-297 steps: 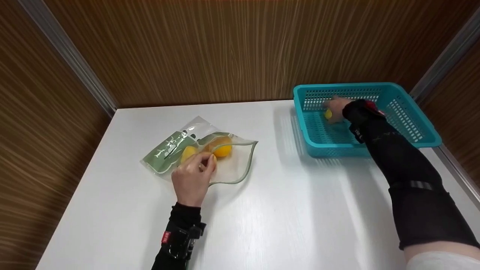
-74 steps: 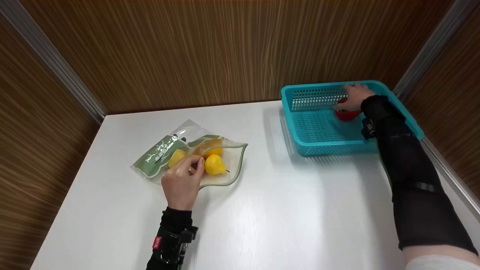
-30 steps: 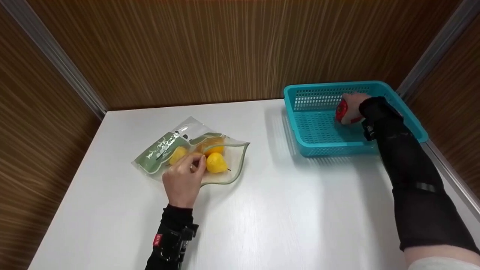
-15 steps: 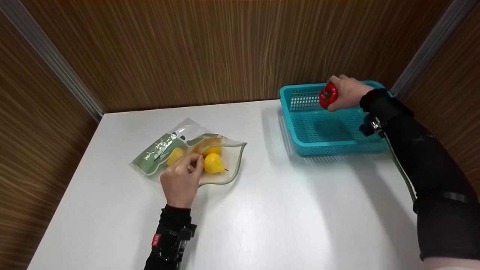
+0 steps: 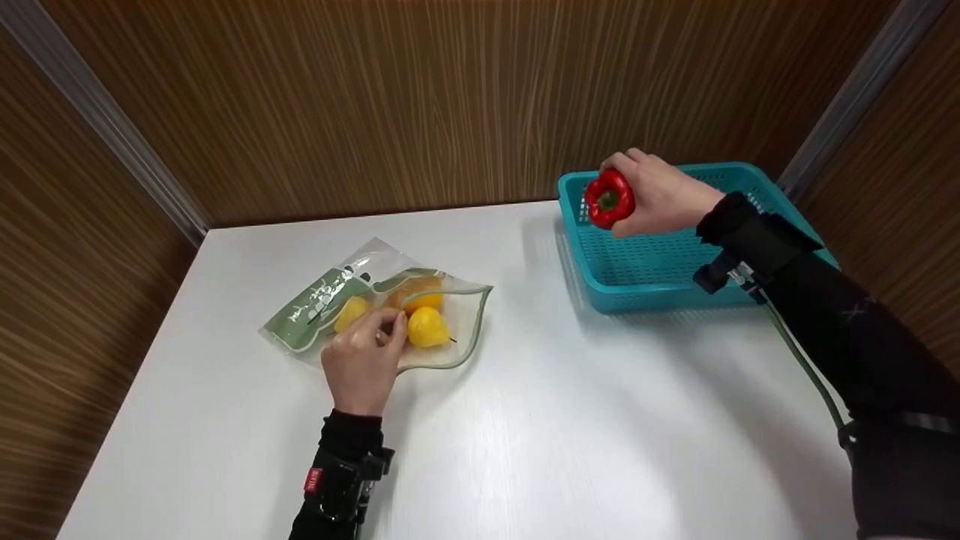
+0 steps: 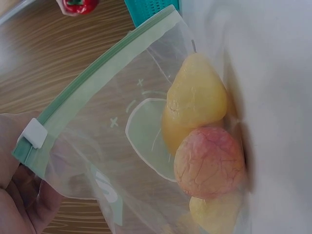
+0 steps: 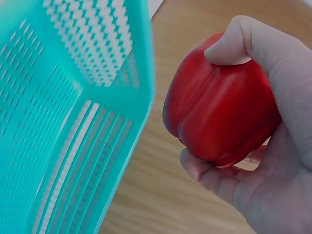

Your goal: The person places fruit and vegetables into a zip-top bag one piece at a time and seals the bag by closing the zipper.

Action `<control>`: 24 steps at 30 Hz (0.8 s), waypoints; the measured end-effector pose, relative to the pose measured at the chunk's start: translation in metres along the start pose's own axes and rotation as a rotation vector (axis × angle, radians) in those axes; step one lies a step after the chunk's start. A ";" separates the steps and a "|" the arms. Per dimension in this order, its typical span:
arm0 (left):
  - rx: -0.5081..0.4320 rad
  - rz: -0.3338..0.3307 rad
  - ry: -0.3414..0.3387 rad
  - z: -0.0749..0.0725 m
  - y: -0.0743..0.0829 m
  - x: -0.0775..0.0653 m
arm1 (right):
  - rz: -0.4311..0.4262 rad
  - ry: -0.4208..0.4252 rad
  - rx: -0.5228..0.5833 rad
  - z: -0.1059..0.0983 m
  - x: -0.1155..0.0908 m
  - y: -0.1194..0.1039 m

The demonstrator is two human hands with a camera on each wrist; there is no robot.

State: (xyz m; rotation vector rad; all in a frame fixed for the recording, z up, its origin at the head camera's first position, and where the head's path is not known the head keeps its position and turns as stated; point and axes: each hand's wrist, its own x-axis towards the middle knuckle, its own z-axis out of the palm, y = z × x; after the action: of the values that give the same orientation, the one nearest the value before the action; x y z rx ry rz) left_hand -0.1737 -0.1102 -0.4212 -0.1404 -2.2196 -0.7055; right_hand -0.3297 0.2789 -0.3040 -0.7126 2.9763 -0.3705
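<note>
My right hand (image 5: 664, 196) grips a red bell pepper (image 5: 609, 199), raised over the left side of the teal basket (image 5: 637, 300); its green stem end faces the head camera. In the right wrist view the thumb lies over the pepper (image 7: 222, 107), the fingers beneath. My left hand (image 5: 363, 360) pinches the edge of a clear zip bag (image 5: 469, 330) with green print, near its white slider (image 6: 34, 132). The bag lies on its side, its mouth toward the basket. Inside are a yellow pear (image 5: 428, 327), an orange fruit (image 5: 424, 296), a reddish round fruit (image 6: 209, 163) and another yellow fruit (image 5: 351, 311).
The white table (image 5: 510, 435) carries the bag at left and the basket at back right. A wood-grain panel (image 5: 390, 112) rises behind the table, with more panels at both sides. A cable (image 5: 806, 360) runs along my right forearm.
Since the oldest frame a yellow pear has come into the bag's mouth. My right hand then took the red bell pepper from the basket, lifted it and moved left. My left hand stays put.
</note>
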 end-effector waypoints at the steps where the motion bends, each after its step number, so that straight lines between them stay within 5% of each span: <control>1: 0.002 0.000 0.002 0.000 0.000 0.000 | -0.020 0.009 0.003 0.002 -0.001 -0.006; 12: -0.003 -0.004 -0.008 0.005 0.004 0.003 | -0.171 0.042 0.035 0.024 -0.015 -0.061; 24: -0.007 -0.005 0.002 0.007 0.004 0.005 | -0.283 -0.034 0.020 0.056 -0.016 -0.105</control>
State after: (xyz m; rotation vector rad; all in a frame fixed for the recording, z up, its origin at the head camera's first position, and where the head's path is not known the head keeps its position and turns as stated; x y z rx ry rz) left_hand -0.1799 -0.1037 -0.4194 -0.1380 -2.2168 -0.7160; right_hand -0.2625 0.1831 -0.3329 -1.1291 2.8378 -0.3960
